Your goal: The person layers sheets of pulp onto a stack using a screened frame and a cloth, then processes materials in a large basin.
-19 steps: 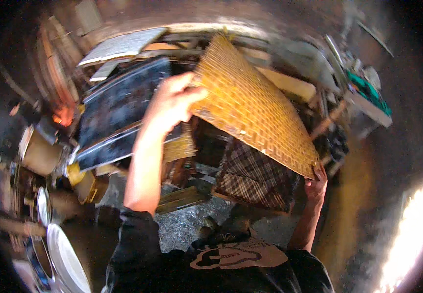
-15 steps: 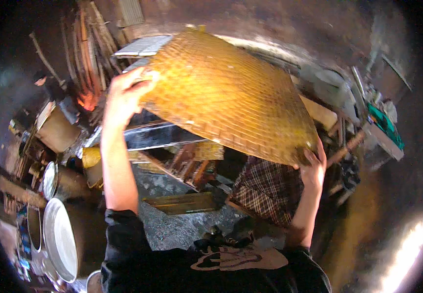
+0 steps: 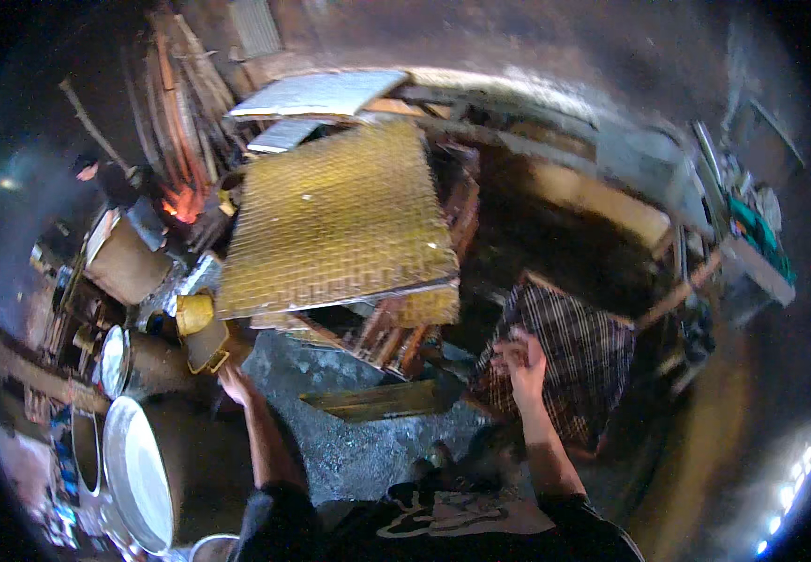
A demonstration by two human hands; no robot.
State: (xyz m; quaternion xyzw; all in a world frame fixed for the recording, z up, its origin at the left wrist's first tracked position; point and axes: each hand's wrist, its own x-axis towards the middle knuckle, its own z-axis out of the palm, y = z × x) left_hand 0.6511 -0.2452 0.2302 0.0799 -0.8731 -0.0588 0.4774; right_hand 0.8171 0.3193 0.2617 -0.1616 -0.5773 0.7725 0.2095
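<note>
The yellow woven bamboo mat (image 3: 340, 215) lies across a wooden stand (image 3: 394, 332), slightly tilted, with neither of my hands on it. My left hand (image 3: 234, 384) is low on the left, beside the lower edge of a yellow-rimmed bucket (image 3: 207, 342). Its fingers are blurred, and I cannot tell whether they touch the bucket. Over a dark panel with a pale crisscross pattern (image 3: 579, 351), my right hand (image 3: 520, 361) is raised with fingers apart and nothing in it.
Large round metal vats (image 3: 138, 473) stand at my left. A flat yellowish board (image 3: 377, 401) lies on the wet floor. Light-coloured sheets (image 3: 321, 94) rest behind the mat. Far left, a person (image 3: 119, 192) stands near a fire (image 3: 183, 201) and upright poles.
The mat, held up in both hands before, now lies on the stand and is let go. My left hand has dropped toward the bucket; my right has moved left and down.
</note>
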